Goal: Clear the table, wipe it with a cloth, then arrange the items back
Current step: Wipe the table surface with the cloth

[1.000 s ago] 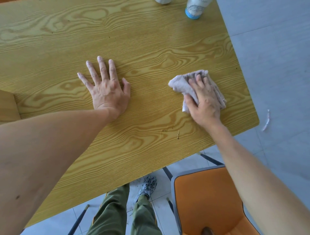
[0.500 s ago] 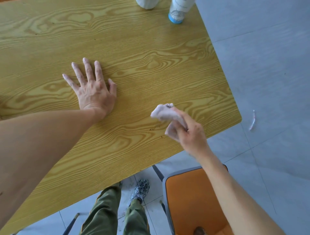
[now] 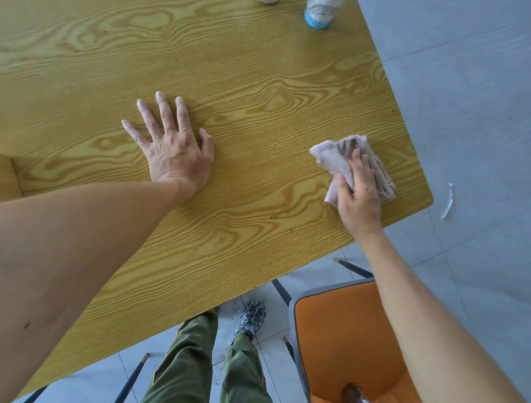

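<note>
Nearest: green trouser legs (image 3: 201, 362) and a patterned grey shoe (image 3: 249, 317) on the tiled floor (image 3: 459, 86), orange chair (image 3: 344, 339) just right of them, its seat partly under the right forearm. Thin dark legs of furniture visible under the bench edge.

Yellow wood-grain bench (image 3: 258, 72) above that. A few dark crumbs (image 3: 280, 214) near the front edge, between the two hands.

Left hand (image 3: 175, 149) flat on the bench, palm down, fingers straight and spread, nothing under or in its grip.

Right hand (image 3: 359, 195) near the front right corner, on top of the cloth (image 3: 339, 155). Fingers laid over the cloth, thumb tucked along its left edge, pressing it onto the bench. Cloth pale pink-grey, crumpled and folded, lying on the surface close to the right edge, sticking out ahead of the fingertips.

White scrap (image 3: 448, 201) on the floor just past that corner.

Far edge: bottle (image 3: 317, 13) with a blue base standing on the bench, cut off by the frame top. Left of it, a sliver of a white object (image 3: 267, 1), too cropped to identify.
</note>
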